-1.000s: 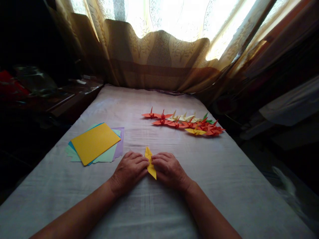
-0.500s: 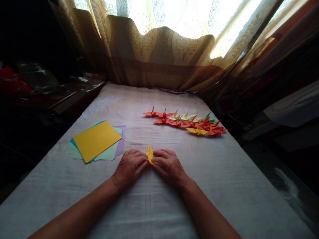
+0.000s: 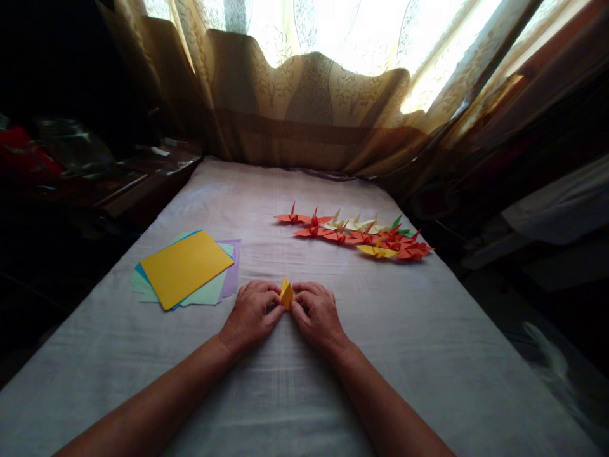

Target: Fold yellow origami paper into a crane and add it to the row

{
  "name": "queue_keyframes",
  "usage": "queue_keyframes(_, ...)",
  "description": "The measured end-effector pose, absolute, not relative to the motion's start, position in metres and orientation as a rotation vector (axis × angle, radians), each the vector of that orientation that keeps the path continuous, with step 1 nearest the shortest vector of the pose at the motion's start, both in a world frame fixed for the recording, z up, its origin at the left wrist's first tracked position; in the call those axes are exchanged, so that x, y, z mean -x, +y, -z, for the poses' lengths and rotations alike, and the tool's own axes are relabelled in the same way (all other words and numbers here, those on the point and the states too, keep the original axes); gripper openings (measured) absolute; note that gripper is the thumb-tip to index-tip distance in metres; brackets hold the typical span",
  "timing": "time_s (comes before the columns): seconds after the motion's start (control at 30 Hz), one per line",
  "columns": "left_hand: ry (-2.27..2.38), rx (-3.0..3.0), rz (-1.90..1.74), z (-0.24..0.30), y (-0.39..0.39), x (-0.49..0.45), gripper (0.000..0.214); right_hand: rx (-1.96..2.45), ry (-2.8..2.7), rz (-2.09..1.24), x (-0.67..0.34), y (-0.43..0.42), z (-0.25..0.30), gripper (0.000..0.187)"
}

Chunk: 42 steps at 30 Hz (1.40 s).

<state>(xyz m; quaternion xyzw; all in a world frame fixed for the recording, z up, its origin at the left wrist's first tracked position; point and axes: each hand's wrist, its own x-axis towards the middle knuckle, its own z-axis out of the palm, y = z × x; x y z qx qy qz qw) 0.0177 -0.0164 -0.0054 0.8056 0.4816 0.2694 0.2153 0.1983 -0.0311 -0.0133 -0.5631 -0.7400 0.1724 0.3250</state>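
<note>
Between my hands is a small piece of folded yellow paper [image 3: 286,294], narrow and pointed at its far end. My left hand [image 3: 254,311] pinches its left edge between thumb and fingers. From the other side, my right hand [image 3: 316,311] grips the right edge in the same way. The paper's lower part is partly covered by my fingertips. Both hands rest low on the white cloth [image 3: 295,393].
Left of my hands lies a stack of coloured paper sheets [image 3: 188,270], yellow on top, with blue, pale green and purple beneath. Several folded paper cranes [image 3: 366,236], red, cream, yellow and green, stand at the right. A patterned curtain [image 3: 304,108] hangs beyond the cloth.
The folded yellow paper has tilted and now shows a smoother, raised face. My thumbs have shifted in closer at its near end, while the sheets and cranes stay where they were.
</note>
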Motion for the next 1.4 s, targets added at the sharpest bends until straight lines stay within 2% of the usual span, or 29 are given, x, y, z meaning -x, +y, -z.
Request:
queue_keyframes(0.33,1.446,-2.267,-0.617,-0.001,-0.013,-0.026,0.017,1.533,-1.902,-0.403,-0.192,-0.033,0.015,0.014)
queue_keyframes(0.73,1.546,-2.35,-0.666,0.008,-0.018,-0.029,0.007,1.543,-1.888,-0.334,-0.189,-0.033,0.019,0.014)
queue_keyframes(0.9,1.51,-2.323,-0.777,0.014,-0.018,-0.027,0.025,1.564,-1.888,-0.349,-0.189,-0.034,0.019,0.011)
queue_keyframes(1.4,1.413,-2.352,-0.605,0.006,-0.011,-0.023,0.036,1.554,-1.901,-0.285,-0.19,-0.035,0.023,0.006)
